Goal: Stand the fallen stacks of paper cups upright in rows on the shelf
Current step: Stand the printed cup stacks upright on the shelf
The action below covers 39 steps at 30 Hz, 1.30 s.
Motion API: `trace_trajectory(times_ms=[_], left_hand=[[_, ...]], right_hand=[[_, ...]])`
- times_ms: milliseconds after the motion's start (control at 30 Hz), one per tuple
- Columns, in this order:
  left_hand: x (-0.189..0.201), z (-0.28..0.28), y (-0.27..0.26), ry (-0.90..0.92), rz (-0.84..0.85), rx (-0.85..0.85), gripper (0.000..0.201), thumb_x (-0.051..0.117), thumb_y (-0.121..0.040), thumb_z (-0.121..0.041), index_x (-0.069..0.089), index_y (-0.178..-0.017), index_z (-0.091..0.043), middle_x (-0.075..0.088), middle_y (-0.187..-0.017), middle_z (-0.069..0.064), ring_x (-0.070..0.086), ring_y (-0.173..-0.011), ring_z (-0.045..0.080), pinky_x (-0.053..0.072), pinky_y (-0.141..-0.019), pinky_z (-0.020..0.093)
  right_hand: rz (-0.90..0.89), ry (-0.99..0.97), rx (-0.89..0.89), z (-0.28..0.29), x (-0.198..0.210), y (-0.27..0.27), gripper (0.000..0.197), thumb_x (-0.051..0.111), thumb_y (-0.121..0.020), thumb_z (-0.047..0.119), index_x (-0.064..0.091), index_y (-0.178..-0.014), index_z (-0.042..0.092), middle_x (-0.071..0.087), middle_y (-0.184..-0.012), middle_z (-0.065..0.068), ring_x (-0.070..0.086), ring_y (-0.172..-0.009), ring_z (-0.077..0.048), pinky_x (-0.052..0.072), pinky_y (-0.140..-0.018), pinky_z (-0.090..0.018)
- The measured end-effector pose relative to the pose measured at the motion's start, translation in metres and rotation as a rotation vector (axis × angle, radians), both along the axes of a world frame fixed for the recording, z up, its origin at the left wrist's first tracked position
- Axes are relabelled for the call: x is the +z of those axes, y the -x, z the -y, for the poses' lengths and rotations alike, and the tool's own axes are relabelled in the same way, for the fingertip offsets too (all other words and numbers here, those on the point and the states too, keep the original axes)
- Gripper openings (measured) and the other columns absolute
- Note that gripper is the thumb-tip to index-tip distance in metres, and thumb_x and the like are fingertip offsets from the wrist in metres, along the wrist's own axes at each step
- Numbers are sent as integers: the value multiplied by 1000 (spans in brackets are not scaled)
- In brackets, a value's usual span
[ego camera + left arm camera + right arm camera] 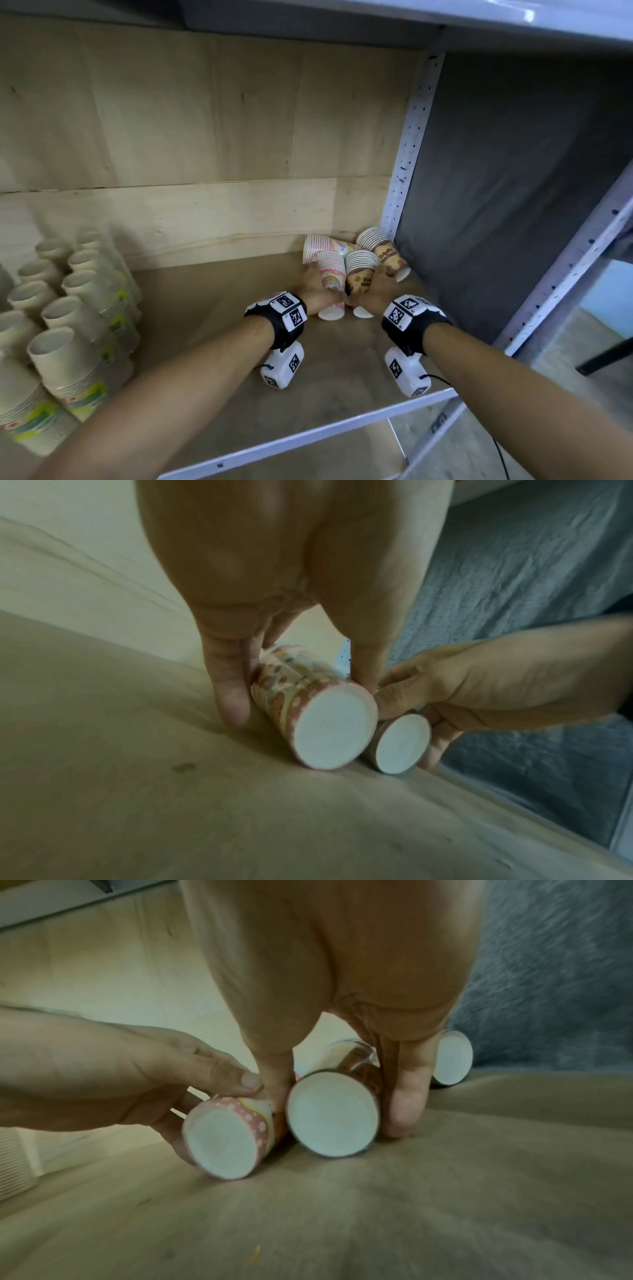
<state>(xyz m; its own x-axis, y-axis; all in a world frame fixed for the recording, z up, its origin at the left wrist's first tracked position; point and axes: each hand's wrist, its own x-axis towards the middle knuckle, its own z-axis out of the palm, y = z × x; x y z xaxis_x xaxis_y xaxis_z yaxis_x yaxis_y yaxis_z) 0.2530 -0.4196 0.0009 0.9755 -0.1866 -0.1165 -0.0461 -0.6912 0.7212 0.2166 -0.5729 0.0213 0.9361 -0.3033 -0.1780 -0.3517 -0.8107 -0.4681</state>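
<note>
Several stacks of printed paper cups lie on their sides in the shelf's back right corner. My left hand [317, 284] grips a pink rainbow stack [330, 274], thumb and fingers on either side [308, 696]. My right hand [375, 291] grips a brown stack [358, 274] right beside it, white base toward the camera [332, 1118]. The two held stacks touch. Behind them lie another pink stack [320, 248] and another brown stack [385, 253], neither one held.
Several stacks of pale cups with green print [78, 329] stand in rows at the left. The brown shelf board [212, 359] is bare between them and my hands. A perforated white post [407, 150] and grey cloth [496, 205] close the right side.
</note>
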Motion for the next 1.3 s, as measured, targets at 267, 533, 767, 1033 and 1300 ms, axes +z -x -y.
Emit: trace_trajectory(times_ms=[267,533,767,1033,1300], left_hand=[[6,-3,1,-43,-53,-6,107,83,-67,-36,21,-150,-7,48,-138,10,53,-120,27,49,-91,34],[35,-18,5,-199,-3,0,70,80,-71,-35,50,-128,-9,59,-120,7,61,-103,24,46,-71,27],[83,-37,6,-291,157,-31,56,74,-71,-42,57,-117,-14,63,-110,2,61,-95,22,54,-75,32],[111,-46,11,-373,200,-129,39,77,-78,-25,67,-112,-10,66,-113,8,65,-99,25,57,-79,34],[105,-46,12,-347,189,-210,47,77,-78,-29,67,-121,-14,63,-124,7,62,-109,23,53,-85,30]], right_hand=[[14,-1,-20,-1,-1,-1,110,83,-69,39,17,-150,4,45,-142,-16,50,-125,-34,45,-94,-36],[-22,137,-26,0,27,2,83,79,-76,32,38,-142,5,50,-138,-12,51,-126,-28,44,-98,-34],[89,128,30,6,63,-4,45,74,-78,34,65,-115,9,65,-116,-13,62,-109,-31,45,-79,-32],[82,110,236,-23,83,-10,39,74,-78,26,66,-114,11,66,-115,-10,62,-109,-29,48,-83,-32],[88,170,370,-42,85,-14,40,70,-82,20,66,-121,11,65,-121,-7,63,-109,-26,54,-84,-31]])
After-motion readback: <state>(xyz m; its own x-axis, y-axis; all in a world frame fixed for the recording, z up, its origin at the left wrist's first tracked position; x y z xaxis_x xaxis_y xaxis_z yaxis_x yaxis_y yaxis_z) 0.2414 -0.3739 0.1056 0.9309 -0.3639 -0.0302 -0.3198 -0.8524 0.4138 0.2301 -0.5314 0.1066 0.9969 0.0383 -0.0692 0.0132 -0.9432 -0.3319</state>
